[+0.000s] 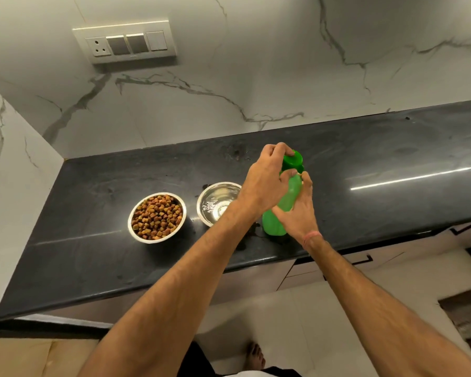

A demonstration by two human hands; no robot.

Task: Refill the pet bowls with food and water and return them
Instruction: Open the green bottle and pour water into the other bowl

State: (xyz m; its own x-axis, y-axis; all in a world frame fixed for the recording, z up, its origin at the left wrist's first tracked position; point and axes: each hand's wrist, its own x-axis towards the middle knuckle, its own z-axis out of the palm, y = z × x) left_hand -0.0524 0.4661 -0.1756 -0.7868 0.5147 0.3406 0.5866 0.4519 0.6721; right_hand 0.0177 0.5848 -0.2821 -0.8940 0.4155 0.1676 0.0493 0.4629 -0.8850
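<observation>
Two hands on the upright green bottle [279,213]; left hand [267,183] grips its cap [294,159] above, right hand [299,210] clamps the body below.

Shiny steel bowls [157,217]; translucent green plastic bottle [282,210] with opaque cap [294,158]; glossy black stone surface [378,164]; smooth veined marble wall [256,63].

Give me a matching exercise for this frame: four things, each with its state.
Things:
1. left bowl
2. right bowl
3. bottle
4. left hand

States:
A. holds water
B. grips the green cap
C. full of kibble
D. stands upright on the counter

Pairs: 1-C, 2-A, 3-D, 4-B
</observation>
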